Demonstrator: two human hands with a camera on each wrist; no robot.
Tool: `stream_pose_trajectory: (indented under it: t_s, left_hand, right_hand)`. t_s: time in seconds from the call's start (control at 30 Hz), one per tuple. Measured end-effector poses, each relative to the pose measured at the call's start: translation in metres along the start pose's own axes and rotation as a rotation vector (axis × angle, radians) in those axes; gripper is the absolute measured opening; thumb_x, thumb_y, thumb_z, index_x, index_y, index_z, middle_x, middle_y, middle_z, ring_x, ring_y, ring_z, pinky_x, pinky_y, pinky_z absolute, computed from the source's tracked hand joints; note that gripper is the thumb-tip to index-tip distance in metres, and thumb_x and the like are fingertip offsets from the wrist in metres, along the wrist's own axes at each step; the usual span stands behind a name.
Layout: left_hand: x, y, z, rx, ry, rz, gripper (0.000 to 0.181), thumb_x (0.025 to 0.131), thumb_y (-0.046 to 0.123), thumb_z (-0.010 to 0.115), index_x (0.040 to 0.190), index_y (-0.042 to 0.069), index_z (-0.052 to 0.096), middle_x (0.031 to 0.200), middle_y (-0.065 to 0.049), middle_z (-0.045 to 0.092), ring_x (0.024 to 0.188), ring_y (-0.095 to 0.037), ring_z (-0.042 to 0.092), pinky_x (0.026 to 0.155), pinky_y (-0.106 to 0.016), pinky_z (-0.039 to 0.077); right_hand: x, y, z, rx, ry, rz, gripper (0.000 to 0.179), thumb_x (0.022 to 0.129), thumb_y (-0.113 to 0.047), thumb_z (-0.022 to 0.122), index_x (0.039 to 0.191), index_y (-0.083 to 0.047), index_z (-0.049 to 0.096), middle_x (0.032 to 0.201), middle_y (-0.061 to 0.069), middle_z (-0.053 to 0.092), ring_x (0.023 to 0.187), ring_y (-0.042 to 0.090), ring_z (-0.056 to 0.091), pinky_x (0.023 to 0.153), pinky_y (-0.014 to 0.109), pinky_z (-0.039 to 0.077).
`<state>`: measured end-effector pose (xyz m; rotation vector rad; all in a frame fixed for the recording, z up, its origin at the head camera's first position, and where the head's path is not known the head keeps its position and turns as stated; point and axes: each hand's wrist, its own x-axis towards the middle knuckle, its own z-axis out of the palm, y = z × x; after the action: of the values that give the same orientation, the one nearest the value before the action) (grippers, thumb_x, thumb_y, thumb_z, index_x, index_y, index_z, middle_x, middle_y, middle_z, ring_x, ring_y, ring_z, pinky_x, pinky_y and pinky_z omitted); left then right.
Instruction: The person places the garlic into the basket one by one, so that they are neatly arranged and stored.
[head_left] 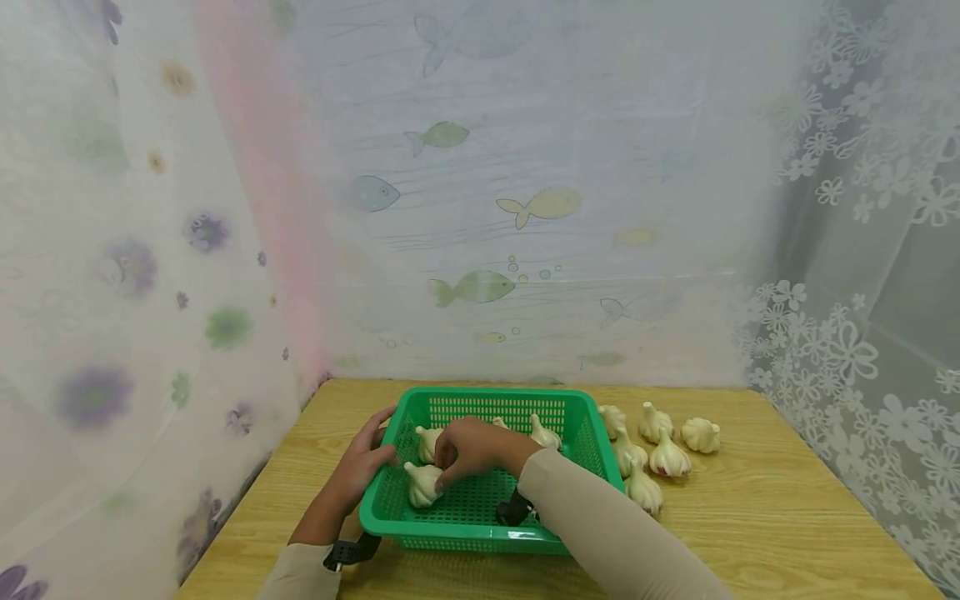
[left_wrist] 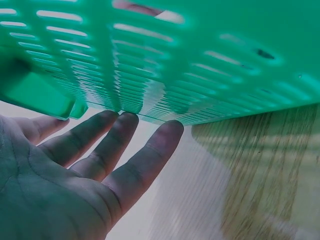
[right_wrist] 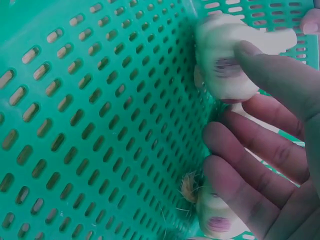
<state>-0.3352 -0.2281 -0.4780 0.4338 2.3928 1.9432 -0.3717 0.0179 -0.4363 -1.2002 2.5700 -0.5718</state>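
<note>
A green plastic basket (head_left: 517,533) with slotted walls stands on the table. My left hand (head_left: 358,467) holds its left side, thumb over the rim; in the left wrist view the fingers (left_wrist: 150,160) extend along the outer wall. Inside the basket, my right hand (head_left: 474,450) pinches a garlic bulb (head_left: 422,485) near the left wall. In the right wrist view the thumb lies on that pale, purple-marked bulb (right_wrist: 222,55), and a second bulb (right_wrist: 216,215) sits partly behind the other fingers. Farther back in the basket is another garlic bulb (head_left: 546,433).
Several loose garlic bulbs (head_left: 670,458) lie on the wooden table (head_left: 772,500) right of the basket, some close against its wall. Patterned curtains (head_left: 525,250) hang behind and at both sides. A black wrist strap (head_left: 351,552) is on the left wrist.
</note>
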Motion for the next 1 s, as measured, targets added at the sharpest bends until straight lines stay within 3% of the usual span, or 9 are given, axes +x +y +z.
stream_pose_trajectory:
  t_s: [0.3,0.77,1.0]
  left_hand:
    - [0.0004,0.0015,-0.0007,-0.007,0.01,-0.011,0.082,0.09,-0.001,0.053,0.165,0.014,0.024,0.15,-0.026,0.051,0.107,-0.029,0.063,0.08,-0.039,0.055]
    - [0.0016,0.0006,-0.0004,0.003,-0.001,0.01,0.079,0.092,0.0,0.052,0.165,0.012,0.023,0.15,-0.027,0.05,0.11,-0.037,0.061,0.081,-0.04,0.053]
    - [0.0001,0.0021,0.0005,-0.01,0.003,0.003,0.08,0.091,0.0,0.053,0.165,0.014,0.024,0.15,-0.028,0.05,0.112,-0.038,0.062,0.081,-0.039,0.054]
  right_hand:
    - [0.0004,-0.0019,-0.0012,-0.028,0.023,0.064,0.019,0.088,-0.046,0.08,0.09,-0.027,0.078,0.084,-0.019,0.07,0.075,-0.002,0.063,0.069,0.021,0.053]
    - [-0.0022,-0.0051,-0.003,0.001,0.041,0.06,0.028,0.087,-0.045,0.081,0.105,-0.025,0.078,0.091,-0.016,0.074,0.079,-0.004,0.064,0.072,0.021,0.054]
    - [-0.0033,-0.0076,-0.0043,-0.035,0.033,0.038,0.034,0.087,-0.046,0.08,0.109,-0.019,0.079,0.089,-0.016,0.074,0.076,-0.004,0.064,0.069,0.02,0.053]
